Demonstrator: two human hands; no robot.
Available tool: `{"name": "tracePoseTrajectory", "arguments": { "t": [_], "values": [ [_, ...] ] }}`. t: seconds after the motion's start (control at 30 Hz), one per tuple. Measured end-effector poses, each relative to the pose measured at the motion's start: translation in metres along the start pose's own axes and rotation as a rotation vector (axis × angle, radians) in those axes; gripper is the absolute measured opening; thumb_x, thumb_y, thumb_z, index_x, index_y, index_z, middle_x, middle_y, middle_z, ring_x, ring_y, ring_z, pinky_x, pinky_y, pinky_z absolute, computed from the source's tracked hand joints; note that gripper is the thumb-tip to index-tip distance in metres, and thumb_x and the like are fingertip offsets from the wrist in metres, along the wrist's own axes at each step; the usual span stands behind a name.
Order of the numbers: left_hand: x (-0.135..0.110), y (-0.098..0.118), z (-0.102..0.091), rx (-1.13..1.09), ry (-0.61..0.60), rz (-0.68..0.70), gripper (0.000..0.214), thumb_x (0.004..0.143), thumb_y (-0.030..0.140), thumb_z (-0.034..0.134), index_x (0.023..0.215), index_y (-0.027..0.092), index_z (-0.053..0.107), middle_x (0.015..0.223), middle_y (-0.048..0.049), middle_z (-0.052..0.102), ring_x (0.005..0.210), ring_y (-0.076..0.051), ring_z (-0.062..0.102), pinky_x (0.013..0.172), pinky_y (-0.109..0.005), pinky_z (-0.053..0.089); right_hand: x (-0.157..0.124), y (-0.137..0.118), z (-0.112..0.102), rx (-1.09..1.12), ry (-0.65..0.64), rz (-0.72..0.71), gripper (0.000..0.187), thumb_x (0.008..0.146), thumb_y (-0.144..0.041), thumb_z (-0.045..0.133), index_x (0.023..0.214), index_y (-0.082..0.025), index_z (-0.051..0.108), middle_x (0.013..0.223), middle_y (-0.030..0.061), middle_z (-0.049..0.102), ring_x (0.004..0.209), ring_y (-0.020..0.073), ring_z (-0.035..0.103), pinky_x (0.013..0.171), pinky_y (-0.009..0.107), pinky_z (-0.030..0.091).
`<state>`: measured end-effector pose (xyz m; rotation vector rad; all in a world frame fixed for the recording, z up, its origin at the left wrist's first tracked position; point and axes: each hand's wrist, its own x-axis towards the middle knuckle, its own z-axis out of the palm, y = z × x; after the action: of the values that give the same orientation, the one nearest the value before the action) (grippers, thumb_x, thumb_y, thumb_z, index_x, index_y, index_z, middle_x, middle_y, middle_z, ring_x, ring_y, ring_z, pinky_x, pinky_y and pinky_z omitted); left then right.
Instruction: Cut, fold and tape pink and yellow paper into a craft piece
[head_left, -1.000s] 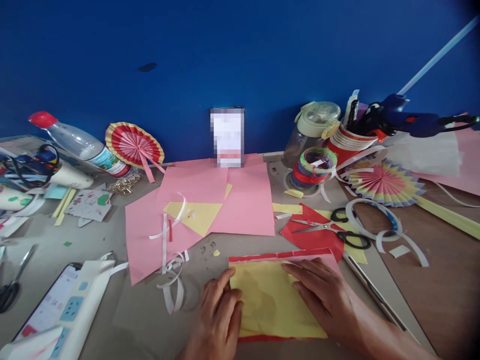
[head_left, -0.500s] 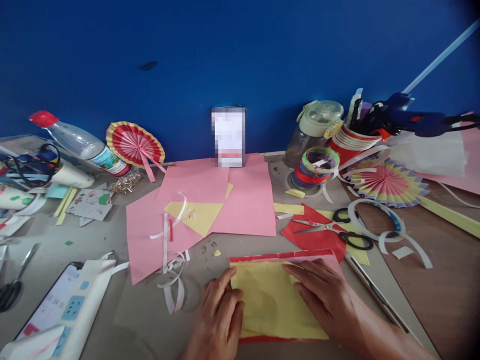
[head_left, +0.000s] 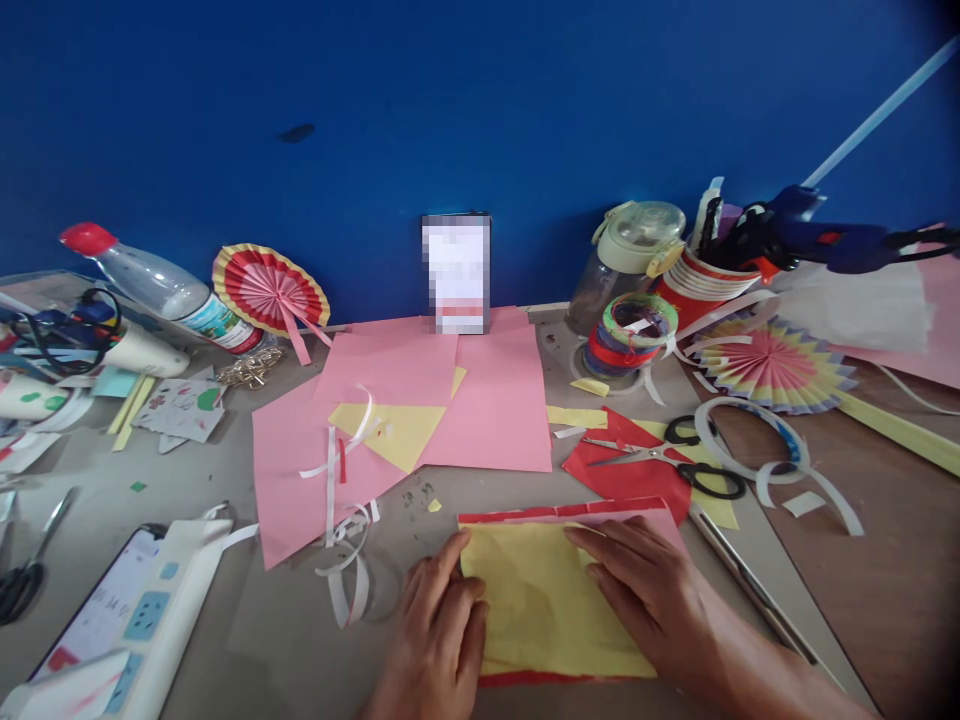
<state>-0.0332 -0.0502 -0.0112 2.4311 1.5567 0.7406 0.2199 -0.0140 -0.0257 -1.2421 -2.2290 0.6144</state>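
Observation:
A yellow sheet of paper [head_left: 540, 600] lies on top of pink and red sheets [head_left: 562, 512] near the front of the table. My left hand [head_left: 439, 635] rests at the yellow sheet's left edge, fingers bent and pressed down on the paper. My right hand [head_left: 649, 590] lies flat on the sheet's right part, fingers stretched toward the upper left. Neither hand lifts anything.
Black-handled scissors [head_left: 664, 460] lie on red paper to the right. Pink sheets [head_left: 420, 410] with white strips [head_left: 349, 560] are behind. A power strip [head_left: 161, 610] and phone sit front left, a bottle [head_left: 165, 290] and paper fans [head_left: 270, 290] at the back, tape rolls [head_left: 630, 335] and a cup of tools [head_left: 712, 270] at right.

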Motion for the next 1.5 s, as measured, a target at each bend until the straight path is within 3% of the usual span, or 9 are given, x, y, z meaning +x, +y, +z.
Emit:
{"name": "tracePoseTrajectory", "arguments": {
  "t": [0.33, 1.5],
  "values": [
    [-0.004, -0.006, 0.003, 0.012, -0.016, 0.02, 0.016, 0.089, 0.013, 0.047, 0.094, 0.02, 0.061, 0.126, -0.0112, 0.058, 0.093, -0.018, 0.063, 0.08, -0.03, 0.053, 0.003, -0.003, -0.002, -0.007, -0.07, 0.019, 0.033, 0.091, -0.012, 0.042, 0.119, -0.017, 0.057, 0.107, 0.0117, 0.069, 0.094, 0.0219, 0.064, 0.081, 0.036, 0.05],
    [0.0, -0.009, 0.005, 0.02, 0.03, 0.065, 0.014, 0.091, 0.02, 0.048, 0.09, 0.021, 0.062, 0.122, -0.0101, 0.063, 0.093, -0.018, 0.065, 0.079, -0.028, 0.053, 0.016, -0.012, -0.011, -0.033, -0.185, 0.131, 0.031, 0.088, -0.01, 0.041, 0.11, -0.015, 0.063, 0.091, 0.0096, 0.067, 0.079, 0.0203, 0.06, 0.071, 0.031, 0.045]
  ]
}}
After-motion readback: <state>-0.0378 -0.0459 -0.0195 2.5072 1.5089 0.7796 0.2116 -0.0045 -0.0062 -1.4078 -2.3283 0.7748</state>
